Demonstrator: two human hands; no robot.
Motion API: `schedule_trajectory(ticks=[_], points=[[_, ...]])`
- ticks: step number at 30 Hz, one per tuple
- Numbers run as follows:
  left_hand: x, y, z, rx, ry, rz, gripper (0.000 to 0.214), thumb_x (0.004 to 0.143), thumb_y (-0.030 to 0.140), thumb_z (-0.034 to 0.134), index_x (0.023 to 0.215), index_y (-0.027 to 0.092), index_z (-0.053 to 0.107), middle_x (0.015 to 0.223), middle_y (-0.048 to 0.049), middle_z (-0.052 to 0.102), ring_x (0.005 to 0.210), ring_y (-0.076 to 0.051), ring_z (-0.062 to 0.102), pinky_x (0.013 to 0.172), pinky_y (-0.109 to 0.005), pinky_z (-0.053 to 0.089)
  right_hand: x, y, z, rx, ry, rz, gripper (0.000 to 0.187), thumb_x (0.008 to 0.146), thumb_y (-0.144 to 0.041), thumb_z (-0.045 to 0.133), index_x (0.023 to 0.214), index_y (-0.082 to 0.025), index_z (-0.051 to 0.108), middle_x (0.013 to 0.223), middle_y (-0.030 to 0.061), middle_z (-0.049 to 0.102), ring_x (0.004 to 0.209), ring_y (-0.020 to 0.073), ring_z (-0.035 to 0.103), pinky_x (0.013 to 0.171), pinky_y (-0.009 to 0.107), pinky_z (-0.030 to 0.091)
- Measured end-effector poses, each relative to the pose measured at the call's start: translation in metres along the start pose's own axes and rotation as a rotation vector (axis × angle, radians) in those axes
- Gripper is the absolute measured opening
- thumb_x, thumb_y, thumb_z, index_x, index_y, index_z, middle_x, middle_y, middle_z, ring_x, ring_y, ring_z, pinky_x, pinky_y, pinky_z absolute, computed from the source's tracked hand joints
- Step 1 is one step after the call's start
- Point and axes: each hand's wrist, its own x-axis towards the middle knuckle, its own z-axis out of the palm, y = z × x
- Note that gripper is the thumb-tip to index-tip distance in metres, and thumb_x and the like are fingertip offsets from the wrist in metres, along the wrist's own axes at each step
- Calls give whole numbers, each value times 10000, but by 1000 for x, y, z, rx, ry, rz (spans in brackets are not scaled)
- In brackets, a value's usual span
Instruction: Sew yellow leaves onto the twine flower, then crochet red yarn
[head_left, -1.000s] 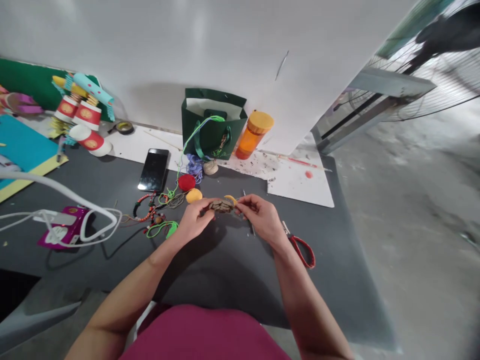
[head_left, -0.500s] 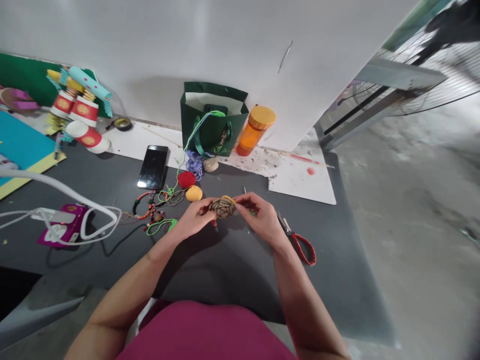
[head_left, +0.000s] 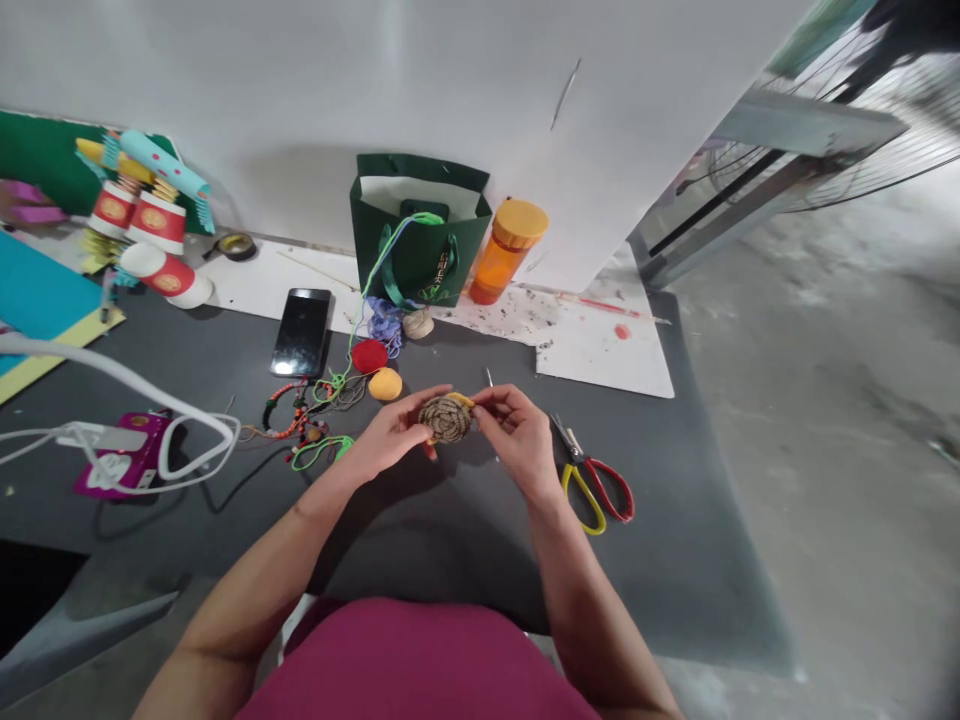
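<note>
The coiled jute rosette [head_left: 447, 418], with a yellow backing showing at its upper right edge, is held above the middle of the dark grey work mat [head_left: 442, 540], clear of the surface. The left hand [head_left: 390, 436] grips it from the left, fingers partly closed against the coil. The right hand [head_left: 517, 435] grips it from the right, thumb and fingers pinching the yellow edge. A thin metal needle [head_left: 489, 377] projects just above the right hand; whether that hand holds it cannot be determined. Nearest the left hand are a yellow ball [head_left: 385, 384] and a red ball [head_left: 369, 356], lying side by side. Beyond them are a small twine ball [head_left: 418, 323] and a bunch of purple yarn [head_left: 386, 325]. Further left lie a beaded cord [head_left: 289, 415] and a green cord [head_left: 319, 452]. Just right of the right hand rest scissors [head_left: 592, 490] with red and yellow handles. Along the wall stand a green paper bag [head_left: 416, 240] and an orange bottle [head_left: 510, 250] with a yellow cap, the two touching or nearly so. A black smartphone [head_left: 301, 332] lies face up left of the bag. A white cable [head_left: 112, 365] crosses a magenta packet [head_left: 124, 455] at the far left.
</note>
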Motion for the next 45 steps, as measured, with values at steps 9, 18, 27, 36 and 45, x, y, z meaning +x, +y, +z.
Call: schedule_trajectory(ticks=[9,18,27,36,45], points=[[1,-3,1,74,33,-24,447,762,179,596,1186,114,722,1039,-90,772,595,-108,626,707,-294,537,-5,-2,0,-2,-30,-7,164,811,-331,720,931,-219,707,885,63,802,820,204,760,762,325,598],[2,-5,3,22,29,-43,590,722,161,632,1310,158,663,1234,-110,722,716,-129,640,640,-272,548,-4,4,0,-54,9,-21,121,810,-337,717,844,-221,725,817,47,785,746,190,731,739,329,586],[1,-1,5,116,21,-94,446,753,139,592,1181,129,716,991,-66,756,611,-105,632,693,-283,534,-6,11,2,58,86,50,237,794,-413,768,882,-230,645,754,17,756,693,167,728,677,282,578],[0,-3,5,45,27,-147,388,803,184,625,1179,118,695,1056,-83,757,594,-101,661,796,-318,530,-7,12,-2,4,-30,7,341,806,-395,776,1092,-230,691,978,68,800,906,217,759,803,352,612],[1,-10,0,-57,19,-172,440,715,185,805,1138,143,691,1176,-113,751,1044,-218,709,973,-388,534,-9,17,-1,114,-95,89,387,725,-359,850,1059,-233,702,1014,64,788,950,215,744,881,378,619]])
